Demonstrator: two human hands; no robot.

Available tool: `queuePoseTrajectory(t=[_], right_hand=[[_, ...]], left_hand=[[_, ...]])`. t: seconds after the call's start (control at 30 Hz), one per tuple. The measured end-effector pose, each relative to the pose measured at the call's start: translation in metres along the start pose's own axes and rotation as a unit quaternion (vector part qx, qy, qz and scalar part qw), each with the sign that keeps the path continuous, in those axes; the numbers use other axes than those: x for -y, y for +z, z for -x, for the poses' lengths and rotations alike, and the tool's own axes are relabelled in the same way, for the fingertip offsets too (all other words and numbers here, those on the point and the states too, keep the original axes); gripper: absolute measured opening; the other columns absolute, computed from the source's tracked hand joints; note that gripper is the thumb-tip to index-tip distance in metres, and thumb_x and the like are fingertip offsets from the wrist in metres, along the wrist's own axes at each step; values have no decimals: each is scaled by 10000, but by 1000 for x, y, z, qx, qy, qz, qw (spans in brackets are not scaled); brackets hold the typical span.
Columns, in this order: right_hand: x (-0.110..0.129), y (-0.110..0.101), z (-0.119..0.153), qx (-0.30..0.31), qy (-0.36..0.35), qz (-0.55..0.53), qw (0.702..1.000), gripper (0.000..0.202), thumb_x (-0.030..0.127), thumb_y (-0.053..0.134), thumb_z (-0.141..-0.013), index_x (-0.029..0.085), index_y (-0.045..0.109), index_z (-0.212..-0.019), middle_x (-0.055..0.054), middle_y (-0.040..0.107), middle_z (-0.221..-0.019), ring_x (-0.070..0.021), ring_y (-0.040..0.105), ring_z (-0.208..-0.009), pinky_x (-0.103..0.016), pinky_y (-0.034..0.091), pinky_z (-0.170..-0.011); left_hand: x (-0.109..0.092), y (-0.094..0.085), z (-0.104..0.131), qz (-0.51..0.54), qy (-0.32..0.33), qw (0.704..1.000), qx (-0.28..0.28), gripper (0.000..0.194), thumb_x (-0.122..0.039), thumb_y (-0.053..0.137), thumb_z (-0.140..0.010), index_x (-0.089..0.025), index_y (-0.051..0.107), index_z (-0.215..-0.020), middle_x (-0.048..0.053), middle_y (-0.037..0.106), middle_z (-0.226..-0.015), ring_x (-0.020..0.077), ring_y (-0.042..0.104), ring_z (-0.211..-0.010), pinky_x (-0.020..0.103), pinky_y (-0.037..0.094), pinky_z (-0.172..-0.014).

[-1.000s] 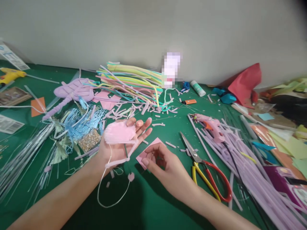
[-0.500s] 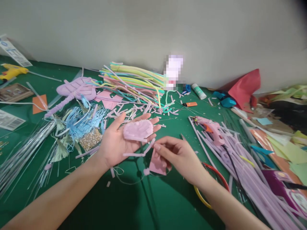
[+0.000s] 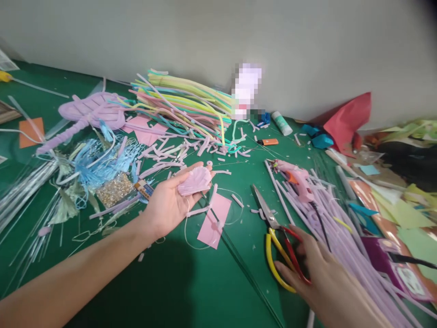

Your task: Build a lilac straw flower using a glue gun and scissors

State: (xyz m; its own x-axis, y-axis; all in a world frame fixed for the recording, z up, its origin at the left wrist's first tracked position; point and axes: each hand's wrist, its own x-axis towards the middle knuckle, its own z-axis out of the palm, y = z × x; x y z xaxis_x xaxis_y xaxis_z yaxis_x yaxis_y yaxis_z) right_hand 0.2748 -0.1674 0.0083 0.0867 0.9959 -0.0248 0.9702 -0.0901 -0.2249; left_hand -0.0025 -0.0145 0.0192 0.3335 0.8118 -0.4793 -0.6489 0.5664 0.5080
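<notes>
My left hand, palm up with fingers curled, holds a small lilac petal-shaped piece made of fuzzy stems. A bent lilac pipe cleaner shows just below its fingers; whether it touches the hand I cannot tell. Beneath lies a pink card, crossed by thin dark wires. My right hand is closed about the handles of a pair of scissors, thumb at the yellow loop and fingers by the red one. The scissors' blades are partly apart and point away from me.
A pink glue gun rests on lilac pipe cleaners at the right. Coloured pipe cleaners lie at the back, near cut lilac bits. Blue tassels and a bag of gold beads sit left. An orange lighter lies behind.
My right hand has let go of the bent pipe cleaner and moved right and down to the scissors. My left hand has curled its fingers around the petal-shaped piece. The view has shifted slightly.
</notes>
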Motion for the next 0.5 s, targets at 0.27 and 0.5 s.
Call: queuePoseTrajectory(t=[0.27,0.5], right_hand=[[-4,-3,-18,88,107,-202,970,525,409,613,-784,185,542,-1254,21,605,-640,-187,624,-526,-286,494,-492],[-14,-35,-7,-17,83,-272,959,581,524,773,-686,280,523,-1151,-46,655,-792,-231,669,-634,-312,549,-527]], left_hand=[[6,-9,2,-137,-70,987,54,387,-119,543,-924,-120,562,-1311,197,714,-1151,326,725,-1007,461,592,-862],[9,-3,6,-90,-14,995,33,240,-86,490,-957,-107,638,-1145,168,696,-1215,252,698,-1081,360,563,-942]])
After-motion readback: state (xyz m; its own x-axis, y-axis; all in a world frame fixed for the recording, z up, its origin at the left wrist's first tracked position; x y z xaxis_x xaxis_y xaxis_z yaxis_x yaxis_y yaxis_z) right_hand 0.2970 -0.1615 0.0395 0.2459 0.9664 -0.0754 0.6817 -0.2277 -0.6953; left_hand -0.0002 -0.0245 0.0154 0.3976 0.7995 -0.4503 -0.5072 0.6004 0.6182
